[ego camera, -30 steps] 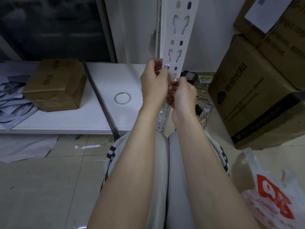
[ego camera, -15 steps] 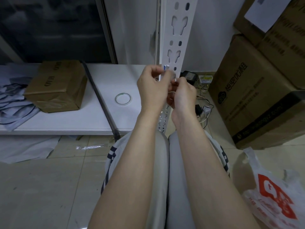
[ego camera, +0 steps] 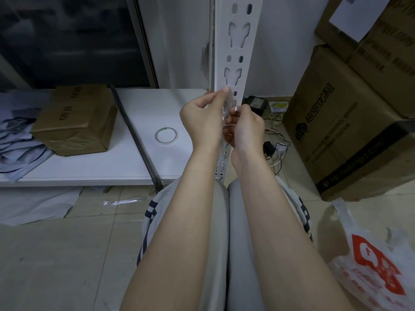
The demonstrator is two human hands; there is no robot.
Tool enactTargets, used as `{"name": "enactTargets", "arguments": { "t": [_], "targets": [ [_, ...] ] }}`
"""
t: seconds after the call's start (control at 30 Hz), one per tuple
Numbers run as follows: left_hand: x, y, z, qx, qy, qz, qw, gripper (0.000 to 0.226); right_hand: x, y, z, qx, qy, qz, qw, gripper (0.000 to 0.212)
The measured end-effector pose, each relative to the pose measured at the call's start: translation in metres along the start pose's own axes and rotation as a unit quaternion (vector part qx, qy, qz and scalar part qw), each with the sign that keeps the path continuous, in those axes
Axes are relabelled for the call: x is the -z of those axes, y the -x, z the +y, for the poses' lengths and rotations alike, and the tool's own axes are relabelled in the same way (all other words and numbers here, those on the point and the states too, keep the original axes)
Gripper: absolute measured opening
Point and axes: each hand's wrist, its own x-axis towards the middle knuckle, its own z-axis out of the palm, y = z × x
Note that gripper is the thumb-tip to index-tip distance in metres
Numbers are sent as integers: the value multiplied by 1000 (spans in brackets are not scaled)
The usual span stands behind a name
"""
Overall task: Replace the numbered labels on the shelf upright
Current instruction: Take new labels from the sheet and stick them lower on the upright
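Label (ego camera: pixel 227 104), a pale strip against the shelf upright (ego camera: pixel 221 41) at frame centre, no longer shows its blue mark. Left hand (ego camera: pixel 202 122) pinches its 12 o'clock end, right hand (ego camera: pixel 246 129) its 5 o'clock end. Tape roll (ego camera: pixel 166 143) lies at 9 o'clock.

This place looks to me like a storeroom. Big cardboard boxes (ego camera: pixel 336 122) are stacked at my right on a tiled floor (ego camera: pixel 56 254). Before me stands the white slotted upright (ego camera: pixel 235 52) of a metal rack. Its low white shelf (ego camera: pixel 89 162) carries a brown box (ego camera: pixel 76 117) and a tape roll (ego camera: pixel 166 136). Cables (ego camera: pixel 276 149) lie near the wall.
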Motion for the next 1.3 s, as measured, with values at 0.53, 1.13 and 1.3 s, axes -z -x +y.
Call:
{"name": "enactTargets", "arguments": {
  "t": [0.53, 1.13, 1.3],
  "targets": [
    [-8, 13, 11, 19, -27, 10, 999, 21, 1, 3, -4, -13, -3, 4, 1000, 33],
    [-16, -2, 7, -47, -108, 20, 993, 44, 1, 4, -4, -15, -13, -2, 1000, 31],
    [-11, -2, 4, -35, -104, 11, 994, 27, 2, 3, -4, -12, -16, 0, 1000, 30]
  ]
}}
